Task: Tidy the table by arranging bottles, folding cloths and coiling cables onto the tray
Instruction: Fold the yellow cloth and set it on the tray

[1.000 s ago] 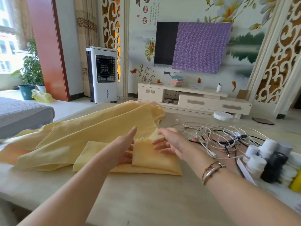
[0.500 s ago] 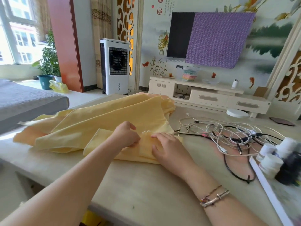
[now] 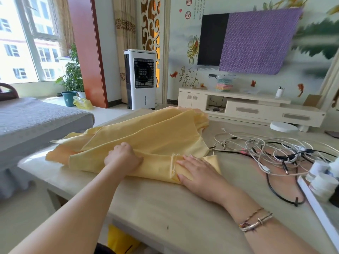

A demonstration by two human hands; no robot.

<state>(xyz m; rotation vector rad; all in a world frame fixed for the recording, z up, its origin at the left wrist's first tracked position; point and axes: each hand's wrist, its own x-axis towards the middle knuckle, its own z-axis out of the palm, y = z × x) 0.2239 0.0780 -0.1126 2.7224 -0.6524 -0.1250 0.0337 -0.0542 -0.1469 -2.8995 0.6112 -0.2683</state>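
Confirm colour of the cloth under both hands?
Plain pale yellow cloth, no pattern; head view shows it clearly.

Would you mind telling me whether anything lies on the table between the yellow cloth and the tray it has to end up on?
Yes. The tangle of cables sprawls across the table between the yellow cloth and the tray at the right edge. Both hands are already on the cloth: the left hand grips a fold, the right hand presses flat.
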